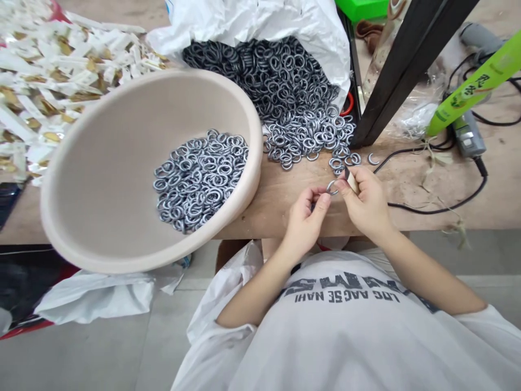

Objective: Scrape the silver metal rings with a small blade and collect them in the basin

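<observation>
My left hand pinches a small silver metal ring between thumb and fingers, above the wooden table edge. My right hand grips a small beige-handled object with a dark tip, its tip close to the ring. Its exact kind cannot be told. Just beyond my fingers lie loose rings at the edge of a large heap of grey and dark metal rings. To the left, a wide beige plastic basin tilts on the table edge, holding many silver rings.
A white plastic bag lies behind the heap, and a mass of white and gold tags fills the far left. A black table leg, a grey power tool, a green tube and a black cable occupy the right.
</observation>
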Demonstrator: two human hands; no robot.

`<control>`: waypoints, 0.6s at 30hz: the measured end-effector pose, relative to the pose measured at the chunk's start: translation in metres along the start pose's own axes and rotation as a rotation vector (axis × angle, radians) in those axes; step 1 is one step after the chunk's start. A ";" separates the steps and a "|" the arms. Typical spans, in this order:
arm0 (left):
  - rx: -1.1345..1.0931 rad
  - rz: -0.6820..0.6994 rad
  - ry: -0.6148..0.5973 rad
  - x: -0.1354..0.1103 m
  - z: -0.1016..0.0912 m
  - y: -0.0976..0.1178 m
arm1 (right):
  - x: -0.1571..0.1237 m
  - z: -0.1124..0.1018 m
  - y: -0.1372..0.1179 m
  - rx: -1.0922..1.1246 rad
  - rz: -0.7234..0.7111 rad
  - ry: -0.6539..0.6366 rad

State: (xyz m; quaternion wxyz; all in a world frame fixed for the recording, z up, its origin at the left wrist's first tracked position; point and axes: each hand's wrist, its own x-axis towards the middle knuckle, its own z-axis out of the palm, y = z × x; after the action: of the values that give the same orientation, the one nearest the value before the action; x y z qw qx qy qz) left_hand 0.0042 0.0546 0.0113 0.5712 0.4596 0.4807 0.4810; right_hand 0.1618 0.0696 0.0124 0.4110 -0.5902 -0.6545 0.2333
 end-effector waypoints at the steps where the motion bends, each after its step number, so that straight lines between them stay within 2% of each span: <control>1: -0.050 -0.014 -0.008 -0.001 0.003 -0.001 | -0.006 0.004 -0.004 0.107 0.022 0.038; 5: -0.263 -0.071 0.077 -0.002 0.013 -0.002 | -0.029 0.023 -0.016 0.312 0.056 0.077; 9: -0.391 -0.065 0.105 -0.001 0.014 0.003 | -0.034 0.026 -0.015 0.344 0.027 -0.012; 14: -0.381 -0.139 -0.035 0.002 0.004 0.004 | -0.015 0.001 -0.014 0.399 -0.054 -0.079; 16: -0.402 -0.205 -0.089 0.003 0.003 0.001 | -0.012 -0.002 -0.015 0.403 -0.100 -0.134; 18: -0.426 -0.270 -0.117 0.002 0.004 -0.002 | -0.012 0.001 -0.015 0.413 -0.104 -0.122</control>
State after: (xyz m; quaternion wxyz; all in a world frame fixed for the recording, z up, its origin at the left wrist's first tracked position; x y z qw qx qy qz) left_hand 0.0082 0.0563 0.0095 0.7409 0.2879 0.3916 0.4634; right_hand 0.1519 0.0552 0.0207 0.4942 -0.4438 -0.6459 0.3763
